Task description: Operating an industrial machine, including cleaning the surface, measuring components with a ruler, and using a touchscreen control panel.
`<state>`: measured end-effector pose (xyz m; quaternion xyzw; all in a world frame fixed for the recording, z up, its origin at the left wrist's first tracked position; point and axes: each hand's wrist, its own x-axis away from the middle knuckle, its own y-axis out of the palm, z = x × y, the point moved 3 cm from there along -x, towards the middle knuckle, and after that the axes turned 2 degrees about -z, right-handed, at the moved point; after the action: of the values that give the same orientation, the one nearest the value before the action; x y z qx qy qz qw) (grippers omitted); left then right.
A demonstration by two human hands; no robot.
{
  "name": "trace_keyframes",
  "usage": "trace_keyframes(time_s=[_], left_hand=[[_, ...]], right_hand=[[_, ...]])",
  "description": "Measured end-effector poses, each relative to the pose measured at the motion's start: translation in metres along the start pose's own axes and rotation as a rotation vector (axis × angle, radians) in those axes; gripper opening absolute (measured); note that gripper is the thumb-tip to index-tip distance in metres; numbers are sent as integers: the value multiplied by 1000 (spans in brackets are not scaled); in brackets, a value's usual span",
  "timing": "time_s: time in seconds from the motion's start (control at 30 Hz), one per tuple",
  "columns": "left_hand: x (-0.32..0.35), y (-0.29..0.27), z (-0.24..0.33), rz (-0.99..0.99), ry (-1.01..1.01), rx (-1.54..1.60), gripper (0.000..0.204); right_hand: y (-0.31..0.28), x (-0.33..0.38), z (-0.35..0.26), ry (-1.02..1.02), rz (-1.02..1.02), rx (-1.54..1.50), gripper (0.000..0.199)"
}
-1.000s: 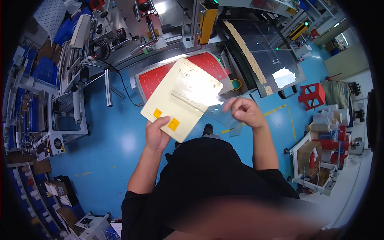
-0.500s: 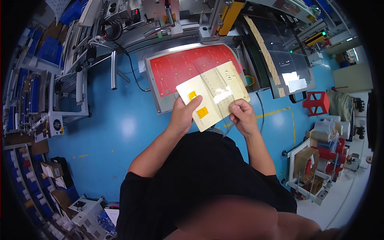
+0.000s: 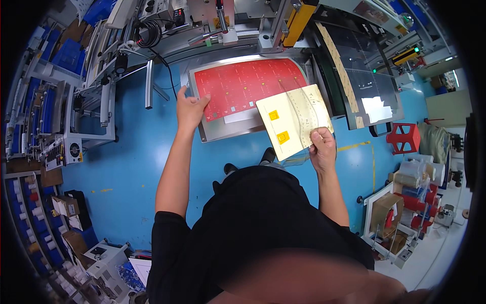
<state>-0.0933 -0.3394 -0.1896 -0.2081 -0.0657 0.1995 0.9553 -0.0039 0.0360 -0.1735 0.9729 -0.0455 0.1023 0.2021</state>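
The right hand [image 3: 323, 147] pinches the near right edge of a cream board [image 3: 293, 144], thumb on top and fingers mostly hidden behind. Two yellow squares are on the board's left part. A clear plastic strip [image 3: 302, 114] lies across the board; I cannot tell if the thumb pins it too. The left hand [image 3: 192, 109] is well apart from the board, with its thumb and pointing finger spread wide. Its thumb is at the left edge of a big red sheet [image 3: 243, 83], and I cannot tell if it touches. The red sheet lies on a metal tray [image 3: 215, 133], on the far side of the board. The board is in the way of the sheet's near right corner and part of the tray. Past the tray is a big machine with a yellow post [image 3: 299, 24]. To the left, a metal leg [image 3: 149, 86] stands near a black wire [image 3: 164, 61]. To the right is a dark, shiny table [image 3: 367, 83], with a red stool [image 3: 403, 138] on its near side. A cart [image 3: 368, 215] with rolls is nearer on the right. The floor [image 3: 126, 177] is blue.
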Motion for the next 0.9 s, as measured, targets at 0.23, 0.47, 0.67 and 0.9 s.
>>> trace_keyframes(time_s=[0.23, 0.47, 0.67, 0.9], left_hand=[[4, -94, -15, -87, -15, 416, 18], [52, -204, -51, 139, 55, 442, 23], [85, -226, -53, 316, 158, 457, 23], [101, -235, -52, 486, 256, 449, 21]], right_hand=[[0, -7, 0, -26, 31, 3, 13], [32, -25, 14, 29, 21, 73, 11], [48, -51, 22, 60, -31, 91, 10], [46, -57, 9, 200, -94, 253, 8]])
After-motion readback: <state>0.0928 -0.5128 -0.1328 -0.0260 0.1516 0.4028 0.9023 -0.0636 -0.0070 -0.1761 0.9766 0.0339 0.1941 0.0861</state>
